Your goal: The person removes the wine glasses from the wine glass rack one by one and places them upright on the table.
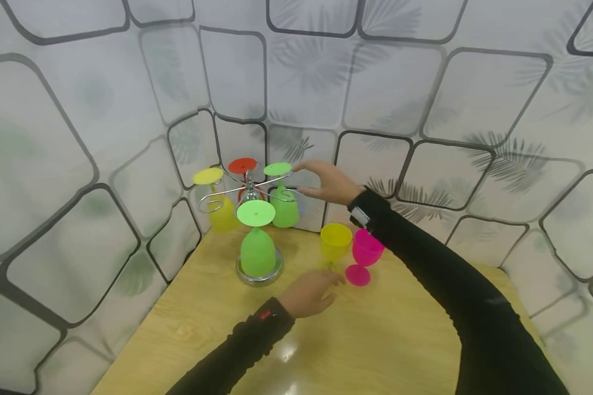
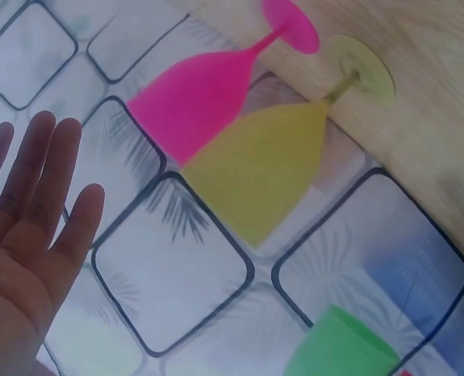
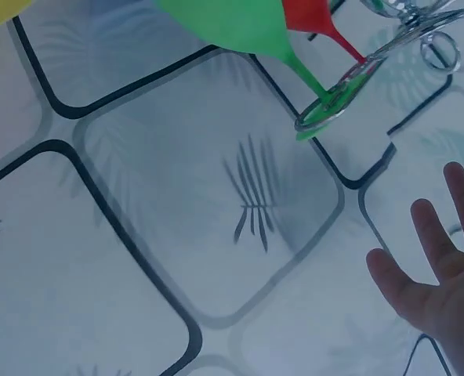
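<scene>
A chrome goblet rack [image 1: 250, 192] stands on the table with several plastic goblets hanging upside down from its curled arms: a front green goblet [image 1: 257, 252], a yellow one [image 1: 222, 213], a red one [image 1: 242, 165] and a back green goblet [image 1: 285, 209]. Beside the back green goblet's foot is my right hand [image 1: 332, 184], fingers spread and nothing held. My left hand [image 1: 310, 293] hovers over the table, fingers loose and empty, near an upright yellow goblet [image 1: 336, 241]. An upright pink goblet [image 1: 368, 248] stands to the right of that.
The light wooden table [image 1: 375, 334] reaches into a corner. Patterned wall covering [image 1: 296, 82] rises close behind and to the left of the rack. The rack's round chrome base [image 1: 272, 278] sits beneath the front green goblet.
</scene>
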The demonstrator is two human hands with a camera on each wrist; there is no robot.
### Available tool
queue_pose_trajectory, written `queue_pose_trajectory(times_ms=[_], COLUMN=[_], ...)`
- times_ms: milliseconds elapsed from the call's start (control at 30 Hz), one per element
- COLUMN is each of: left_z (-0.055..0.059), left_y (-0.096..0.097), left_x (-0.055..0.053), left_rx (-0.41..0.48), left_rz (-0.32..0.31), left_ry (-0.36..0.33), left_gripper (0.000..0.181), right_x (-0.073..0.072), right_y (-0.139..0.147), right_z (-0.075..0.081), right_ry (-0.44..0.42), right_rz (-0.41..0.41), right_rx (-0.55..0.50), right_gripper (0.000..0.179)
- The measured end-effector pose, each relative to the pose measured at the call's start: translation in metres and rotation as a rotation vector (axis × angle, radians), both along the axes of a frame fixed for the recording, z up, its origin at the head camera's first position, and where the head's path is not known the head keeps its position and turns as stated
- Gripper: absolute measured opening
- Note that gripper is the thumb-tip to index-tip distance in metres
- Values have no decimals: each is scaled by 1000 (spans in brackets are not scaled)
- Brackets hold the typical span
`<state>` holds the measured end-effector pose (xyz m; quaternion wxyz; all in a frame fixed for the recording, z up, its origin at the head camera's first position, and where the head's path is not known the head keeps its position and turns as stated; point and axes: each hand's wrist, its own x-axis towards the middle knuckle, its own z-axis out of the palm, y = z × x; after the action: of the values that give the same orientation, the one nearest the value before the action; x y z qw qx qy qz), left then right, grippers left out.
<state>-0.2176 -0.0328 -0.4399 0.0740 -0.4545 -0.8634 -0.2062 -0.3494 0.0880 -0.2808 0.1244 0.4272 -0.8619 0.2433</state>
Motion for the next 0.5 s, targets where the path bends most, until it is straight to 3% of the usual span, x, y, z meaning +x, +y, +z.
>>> queue_pose_trajectory(times_ms=[133,267,500], left_z=[-7,-13,-18], left_y=[13,20,19], left_x=[0,3,3], left_rx=[-5,11,12], left_rz=[-35,-81,-59], left_ry=[60,119,150], left_gripper=[30,29,30], right_x=[-35,-61,-85], right_y=[-36,-58,-78], right_z=[7,4,-4], right_ry=[-93,-184,-321], right_rz=[-57,-135,-297], right_rx=[112,147,231], right_gripper=[47,50,72])
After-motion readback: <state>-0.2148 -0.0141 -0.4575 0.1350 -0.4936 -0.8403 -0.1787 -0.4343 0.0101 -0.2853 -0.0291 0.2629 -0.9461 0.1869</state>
